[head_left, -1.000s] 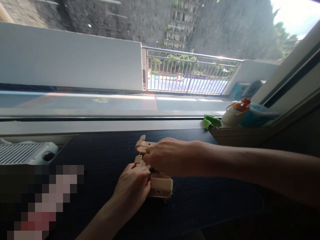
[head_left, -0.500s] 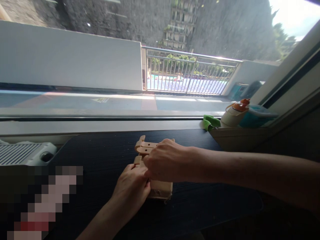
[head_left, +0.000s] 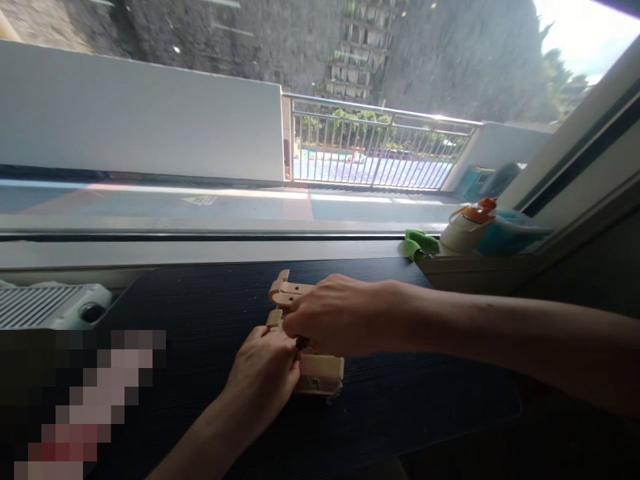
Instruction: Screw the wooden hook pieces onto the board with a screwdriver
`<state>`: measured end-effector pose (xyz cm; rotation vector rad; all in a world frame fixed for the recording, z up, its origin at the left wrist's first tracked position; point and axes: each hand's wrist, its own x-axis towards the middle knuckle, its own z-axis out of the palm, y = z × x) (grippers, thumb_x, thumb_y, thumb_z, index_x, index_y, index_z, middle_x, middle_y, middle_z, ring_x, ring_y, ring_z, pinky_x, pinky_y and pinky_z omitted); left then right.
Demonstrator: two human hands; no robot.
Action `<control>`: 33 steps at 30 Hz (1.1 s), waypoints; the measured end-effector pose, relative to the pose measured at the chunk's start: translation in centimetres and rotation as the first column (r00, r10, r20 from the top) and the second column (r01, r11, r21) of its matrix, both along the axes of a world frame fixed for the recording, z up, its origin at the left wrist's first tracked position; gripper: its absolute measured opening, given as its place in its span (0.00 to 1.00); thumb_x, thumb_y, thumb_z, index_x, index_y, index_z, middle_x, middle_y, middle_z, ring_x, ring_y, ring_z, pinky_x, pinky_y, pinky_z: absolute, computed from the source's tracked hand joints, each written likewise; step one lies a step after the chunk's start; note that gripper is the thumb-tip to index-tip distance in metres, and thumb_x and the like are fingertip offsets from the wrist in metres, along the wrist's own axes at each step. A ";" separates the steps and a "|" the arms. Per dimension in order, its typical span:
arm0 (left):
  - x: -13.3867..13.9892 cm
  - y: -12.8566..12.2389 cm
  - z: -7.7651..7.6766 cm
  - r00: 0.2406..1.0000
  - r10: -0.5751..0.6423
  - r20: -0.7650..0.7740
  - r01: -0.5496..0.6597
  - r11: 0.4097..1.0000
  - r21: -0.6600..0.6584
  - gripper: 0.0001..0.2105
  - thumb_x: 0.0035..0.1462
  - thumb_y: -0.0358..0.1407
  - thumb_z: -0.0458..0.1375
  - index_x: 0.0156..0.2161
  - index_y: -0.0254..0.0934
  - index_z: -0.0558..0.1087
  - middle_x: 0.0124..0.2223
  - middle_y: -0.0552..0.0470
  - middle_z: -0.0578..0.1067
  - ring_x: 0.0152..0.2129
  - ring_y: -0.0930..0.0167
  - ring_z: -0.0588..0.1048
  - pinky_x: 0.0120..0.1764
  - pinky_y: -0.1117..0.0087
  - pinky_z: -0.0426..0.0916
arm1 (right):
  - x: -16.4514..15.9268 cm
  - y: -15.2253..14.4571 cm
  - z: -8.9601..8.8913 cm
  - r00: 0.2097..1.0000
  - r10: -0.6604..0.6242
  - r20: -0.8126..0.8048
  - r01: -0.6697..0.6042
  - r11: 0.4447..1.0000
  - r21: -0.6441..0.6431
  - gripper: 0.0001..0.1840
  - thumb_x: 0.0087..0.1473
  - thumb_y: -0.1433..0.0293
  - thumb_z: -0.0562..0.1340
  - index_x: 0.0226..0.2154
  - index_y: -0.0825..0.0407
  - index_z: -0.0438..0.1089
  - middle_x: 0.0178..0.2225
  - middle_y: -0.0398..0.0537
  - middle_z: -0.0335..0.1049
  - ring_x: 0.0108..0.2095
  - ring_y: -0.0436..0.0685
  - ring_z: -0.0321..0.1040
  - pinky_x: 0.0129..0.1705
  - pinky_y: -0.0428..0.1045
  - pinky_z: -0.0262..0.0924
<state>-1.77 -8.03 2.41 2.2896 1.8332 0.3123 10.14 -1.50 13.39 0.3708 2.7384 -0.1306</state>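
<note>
A pale wooden assembly [head_left: 321, 373] lies on the dark table, with a block at its near end and rounded strips with small dark holes at its far end. My left hand [head_left: 267, 363] is closed around its left side. Over its middle, my right hand [head_left: 333, 317] is closed with bent fingers, close against the left one. A small dark bit [head_left: 301, 343] shows in the gap between both hands; its kind is unclear. The right fingertips are hidden beneath the hand, and both hands cover the middle of the wood.
The dark table [head_left: 200, 300] reaches to the window sill [head_left: 250, 252]. On the sill are a green cloth [head_left: 421, 245], a white bottle with an orange top [head_left: 465, 230] and a teal container [head_left: 515, 233]. A white ribbed heater [head_left: 55, 305] stands at the left. Part of the lower left is pixelated.
My right hand has shifted slightly up and left, and its wrist has turned a little. The dark bit between the hands now shows, along with more of the near block. My left hand stays put.
</note>
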 end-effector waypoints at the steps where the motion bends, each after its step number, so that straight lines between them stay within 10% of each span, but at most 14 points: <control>1: 0.1 0.0 0.1 1.000 0.008 -0.001 -0.008 1.000 0.003 0.08 0.49 0.26 0.52 0.28 0.37 0.73 0.31 0.47 0.77 0.36 0.64 0.74 0.41 0.63 0.63 | 0.0 0.1 0.0 1.000 0.015 -0.002 -0.015 1.000 -0.016 0.07 0.52 0.79 0.58 0.32 0.58 0.72 0.32 0.50 0.72 0.30 0.51 0.64 0.25 0.46 0.48; 12: -4.9 -2.0 -1.6 0.899 -0.119 0.421 0.019 0.972 0.234 0.14 0.50 0.33 0.57 0.44 0.43 0.72 0.46 0.51 0.76 0.45 0.67 0.73 0.50 0.65 0.66 | 0.9 0.7 -0.5 0.995 -0.063 -0.075 0.056 0.994 -0.089 0.15 0.58 0.68 0.52 0.37 0.54 0.73 0.33 0.50 0.72 0.30 0.53 0.63 0.25 0.47 0.48; 23: -5.1 -3.4 -6.3 0.364 0.300 0.882 -0.298 0.934 -0.195 0.25 0.50 0.45 0.58 0.52 0.40 0.60 0.54 0.43 0.71 0.49 0.63 0.72 0.48 0.64 0.70 | 0.1 0.7 -0.2 0.999 -0.036 -0.003 0.036 0.998 -0.049 0.13 0.55 0.71 0.55 0.38 0.56 0.73 0.33 0.51 0.73 0.30 0.53 0.65 0.26 0.47 0.50; 27: -4.1 -4.1 -8.1 0.392 0.316 0.864 -0.237 0.942 -0.238 0.28 0.49 0.43 0.59 0.53 0.42 0.56 0.51 0.46 0.72 0.44 0.66 0.75 0.44 0.66 0.72 | 0.2 0.6 -0.2 1.000 0.014 -0.023 -0.015 0.999 -0.030 0.11 0.54 0.73 0.56 0.35 0.58 0.73 0.32 0.52 0.73 0.31 0.54 0.65 0.27 0.47 0.51; 33: -3.2 -6.0 -8.4 0.696 0.273 0.664 -0.347 0.938 -0.022 0.21 0.52 0.43 0.58 0.50 0.43 0.61 0.46 0.51 0.75 0.43 0.68 0.75 0.47 0.65 0.70 | 0.6 0.2 0.2 0.996 0.065 0.056 -0.063 0.997 -0.037 0.10 0.52 0.79 0.56 0.34 0.60 0.73 0.31 0.51 0.73 0.29 0.51 0.65 0.25 0.47 0.50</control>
